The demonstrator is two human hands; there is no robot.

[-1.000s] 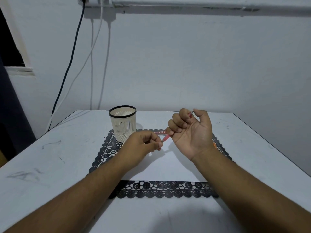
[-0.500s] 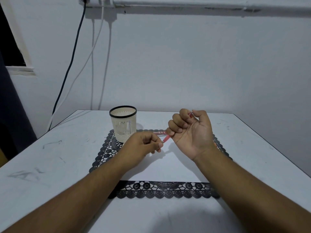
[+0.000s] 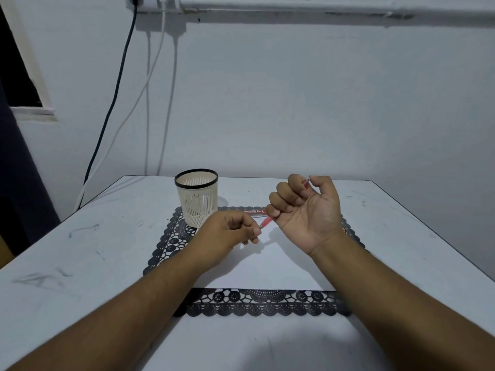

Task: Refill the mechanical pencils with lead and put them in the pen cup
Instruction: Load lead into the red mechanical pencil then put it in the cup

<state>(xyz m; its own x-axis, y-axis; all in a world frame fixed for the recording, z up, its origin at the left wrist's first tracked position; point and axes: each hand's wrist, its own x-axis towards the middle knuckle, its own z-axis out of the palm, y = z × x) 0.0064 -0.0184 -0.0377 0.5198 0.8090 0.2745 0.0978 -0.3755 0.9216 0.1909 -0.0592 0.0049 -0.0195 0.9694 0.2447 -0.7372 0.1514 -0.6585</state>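
While the right hand (image 3: 308, 210) curls its fingers (image 3: 281, 199) round a red pencil (image 3: 266, 222), the slim translucent barrel runs slantwise through the fist, its metal end showing beside the thumb and its lower end poking out toward the left hand (image 3: 227, 235). That hand's fingers are bent, thumb and forefinger pinched close at the pencil's lower tip; whether they hold a lead is too small to tell. A cream slotted cup (image 3: 196, 196) with a black rim stands upright on a black lace-edged mat (image 3: 257, 303) on the white worktop (image 3: 80, 250). Just behind the hands, a red-labelled lead case (image 3: 253, 211) lies on the mat, partly hidden.
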